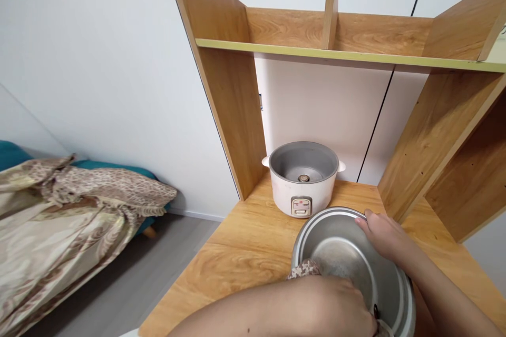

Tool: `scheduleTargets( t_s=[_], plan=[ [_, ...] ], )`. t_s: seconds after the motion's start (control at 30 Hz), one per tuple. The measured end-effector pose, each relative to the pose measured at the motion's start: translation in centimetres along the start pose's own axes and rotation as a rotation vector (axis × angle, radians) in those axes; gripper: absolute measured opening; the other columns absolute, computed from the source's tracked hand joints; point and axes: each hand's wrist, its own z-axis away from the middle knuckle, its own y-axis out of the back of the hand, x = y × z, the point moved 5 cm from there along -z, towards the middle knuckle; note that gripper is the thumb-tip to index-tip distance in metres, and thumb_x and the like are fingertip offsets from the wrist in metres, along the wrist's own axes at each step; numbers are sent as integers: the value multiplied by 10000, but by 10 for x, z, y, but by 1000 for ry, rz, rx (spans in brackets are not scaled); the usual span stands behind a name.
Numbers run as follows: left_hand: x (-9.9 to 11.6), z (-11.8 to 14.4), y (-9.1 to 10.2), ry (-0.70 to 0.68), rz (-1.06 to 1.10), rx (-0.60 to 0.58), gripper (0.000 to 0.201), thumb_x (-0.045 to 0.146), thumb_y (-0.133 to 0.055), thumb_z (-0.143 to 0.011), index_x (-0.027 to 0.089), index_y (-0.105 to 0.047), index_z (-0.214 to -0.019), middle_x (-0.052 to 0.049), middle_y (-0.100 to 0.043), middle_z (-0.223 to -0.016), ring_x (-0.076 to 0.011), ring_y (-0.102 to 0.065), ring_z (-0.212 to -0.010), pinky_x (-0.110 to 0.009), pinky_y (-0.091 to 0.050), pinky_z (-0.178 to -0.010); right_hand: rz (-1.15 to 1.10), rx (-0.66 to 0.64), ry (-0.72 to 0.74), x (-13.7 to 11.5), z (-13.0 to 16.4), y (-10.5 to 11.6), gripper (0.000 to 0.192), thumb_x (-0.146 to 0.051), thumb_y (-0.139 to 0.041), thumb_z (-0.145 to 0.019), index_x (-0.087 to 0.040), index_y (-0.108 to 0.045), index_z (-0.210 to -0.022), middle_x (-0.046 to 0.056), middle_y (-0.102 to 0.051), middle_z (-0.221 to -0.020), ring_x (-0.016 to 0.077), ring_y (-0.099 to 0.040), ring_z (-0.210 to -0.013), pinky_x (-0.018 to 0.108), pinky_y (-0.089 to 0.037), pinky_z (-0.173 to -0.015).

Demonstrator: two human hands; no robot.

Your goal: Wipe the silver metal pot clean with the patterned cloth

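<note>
Metal bowl tilted up over the bench, just in front of the cooker body, and here's the right hand pinching its rim, thumb on the inner side! The left hand is inside, its grip bunched on a patterned cloth, fingertips mostly hidden. Beyond the cloth, the bowl shows bare grey metal. Farther back stands the white cooker body, upright and lidless, nothing in its grey well but a round metal disc at the bottom. Above that, a wooden shelf spans the bench.
</note>
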Motion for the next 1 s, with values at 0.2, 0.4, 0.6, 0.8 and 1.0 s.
scheduleTargets(
  t_s=[0.2, 0.4, 0.6, 0.8, 1.0],
  plan=[
    [-6, -11, -14, 83, 74, -34, 338, 296, -463, -843, 112, -703, -993, -138, -729, -776, -212, -584, -472, -299, -340, -374, -4, -13, -11, -1, 1, 1, 443, -437, -242, -1010, -161, -587, -974, 161, -707, -954, 281, -672, -933, 339, -415, -708],
    [-4, -11, -16, -8, 53, -65, 282, 214, -518, -804, 73, -702, -964, -136, -729, -779, -187, -607, -522, -274, -376, -411, 5, -1, 5, -1, 1, 1, 431, -433, -243, -1012, -164, -578, -974, 156, -710, -941, 282, -677, -922, 338, -409, -698],
    [0, -2, -2, -7, -3, 20, 203, 230, -500, -826, 136, -678, -845, -82, -706, -697, -148, -509, -414, -268, -323, -376, 10, 8, 2, 0, 1, 0, 435, -442, -243, -1016, -165, -572, -954, 154, -709, -939, 280, -681, -912, 337, -408, -681],
    [-1, -5, -3, 25, 21, -23, 319, 270, -451, -854, 118, -686, -1006, -121, -733, -802, -203, -624, -544, -285, -330, -386, 7, 7, 8, -1, 1, 1, 430, -434, -254, -1015, -160, -582, -964, 158, -713, -940, 281, -683, -919, 334, -411, -690],
    [-3, -8, -11, 68, 93, -116, 395, 263, -447, -856, 73, -658, -1131, -163, -740, -937, -245, -695, -726, -289, -386, -418, 5, -5, -1, -1, 1, 2, 436, -430, -249, -1015, -156, -587, -984, 161, -711, -941, 274, -679, -926, 331, -418, -712]
  ],
)
